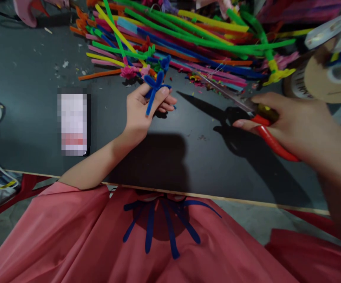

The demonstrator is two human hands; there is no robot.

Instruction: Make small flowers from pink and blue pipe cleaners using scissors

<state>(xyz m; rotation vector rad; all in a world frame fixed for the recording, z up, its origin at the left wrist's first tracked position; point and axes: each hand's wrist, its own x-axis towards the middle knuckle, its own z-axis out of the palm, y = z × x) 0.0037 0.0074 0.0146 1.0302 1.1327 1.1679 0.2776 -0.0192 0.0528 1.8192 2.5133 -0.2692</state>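
My left hand (pixel 152 100) is pinching a blue fuzzy pipe-cleaner piece with rounded loops and a straight stem (pixel 157 80), thumb on top. It's sitting just above the dark grey counter (pixel 108 106), nearer the far edge's stem pile than the near edge. My right hand (pixel 288 118) is gripping metal scissors with red-orange handles (pixel 260 120) toward the counter's right edge; blades are pointing left and toward the far edge. Can't tell if they're gaping. Not touching the blue piece.

Along the far edge a multicoloured pile of fuzzy pipe-cleaner stems (pixel 188 35) is lying, a small pink fuzzy blossom (pixel 129 72) poking out beside my left hand.

Risks: the tips are aiming near my left fingers, so a careless swing could be nicking skin. Blades could be snagging pile stems, since they're so close. A slack pinch could be letting the loops twist or slip. My left forearm is resting near a black-edged phone (pixel 73 122); a sideways jerk could be shoving it toward the near edge.
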